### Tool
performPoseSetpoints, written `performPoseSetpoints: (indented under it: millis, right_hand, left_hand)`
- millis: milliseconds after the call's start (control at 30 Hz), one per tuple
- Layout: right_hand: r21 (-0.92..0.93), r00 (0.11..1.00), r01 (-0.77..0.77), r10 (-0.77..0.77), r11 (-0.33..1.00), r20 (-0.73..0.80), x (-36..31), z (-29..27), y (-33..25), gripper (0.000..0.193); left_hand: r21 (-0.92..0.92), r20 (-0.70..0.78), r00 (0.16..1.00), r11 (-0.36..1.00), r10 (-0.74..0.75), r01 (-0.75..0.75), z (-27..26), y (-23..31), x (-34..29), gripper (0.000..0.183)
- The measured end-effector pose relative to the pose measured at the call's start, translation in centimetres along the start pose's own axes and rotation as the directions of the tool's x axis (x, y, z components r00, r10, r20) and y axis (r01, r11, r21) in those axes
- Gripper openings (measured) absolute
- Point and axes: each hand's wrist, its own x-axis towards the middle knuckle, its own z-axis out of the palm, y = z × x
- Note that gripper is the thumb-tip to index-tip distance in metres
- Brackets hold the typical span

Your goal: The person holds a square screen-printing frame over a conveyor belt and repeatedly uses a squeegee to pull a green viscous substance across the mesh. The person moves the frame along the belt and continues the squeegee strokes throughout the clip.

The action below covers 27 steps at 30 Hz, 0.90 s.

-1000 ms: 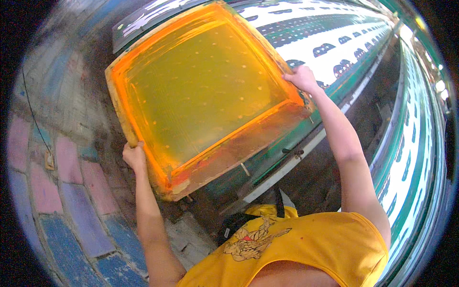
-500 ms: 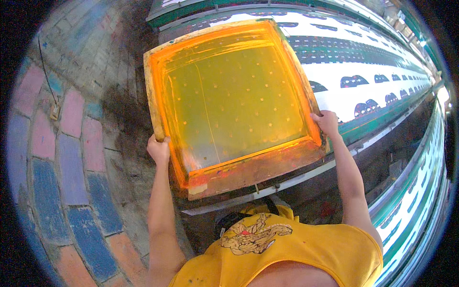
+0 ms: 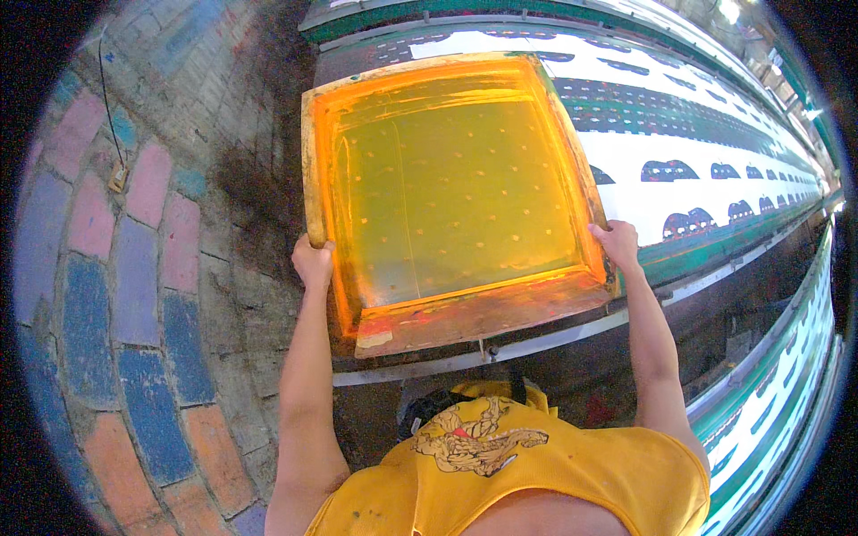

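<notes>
Between my two hands is a large screen printing frame (image 3: 465,192), with a translucent yellow-green mesh dotted with small pale marks and orange, ink-stained borders. My left hand (image 3: 313,263) is closed round the frame's left side near its lower corner. Gripping the right side, my right hand (image 3: 617,243) has its thumb on the rim and its fingers tucked mostly out of sight. The frame lies over the near end of a long printing table (image 3: 697,253); whether it rests on the table or is held just above it, I cannot tell.
White fabric (image 3: 617,147) printed with dark half-round shapes runs along the table to the right. A metal rail (image 3: 572,333) edges its near side. Another long table (image 3: 769,420) stands at the right. On the left is a floor with painted blocks (image 3: 152,411), where a cable with a small box (image 3: 118,177) lies.
In the picture, the frame and both hands sit slightly further right, and the whole view has shifted too. Both hands keep their hold on the frame's sides.
</notes>
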Motion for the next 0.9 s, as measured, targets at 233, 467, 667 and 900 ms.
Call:
performPoseSetpoints:
  millis: [233,467,667,900]
  right_hand:
    - [-0.047,0.997,0.066,-0.065,0.997,0.028,0.9,0.4,0.6,0.055]
    - [0.009,0.992,0.063,-0.064,0.998,0.110,1.3,2.4,1.5,0.055]
    - [0.072,0.982,0.025,-0.038,0.997,0.185,1.8,2.5,1.9,0.055]
    - [-0.013,0.989,0.071,-0.069,0.997,0.134,2.3,2.0,1.0,0.055]
  left_hand:
    - [0.093,-0.011,1.000,0.996,-0.001,0.002,1.1,-1.1,0.4,0.029]
    - [0.189,0.041,0.997,0.981,-0.060,0.051,2.5,-2.1,0.5,0.034]
    - [0.220,0.033,0.995,0.972,-0.093,0.083,2.9,-2.5,0.7,0.036]
    - [0.139,0.045,0.998,0.989,-0.050,0.043,2.5,-3.5,1.6,0.035]
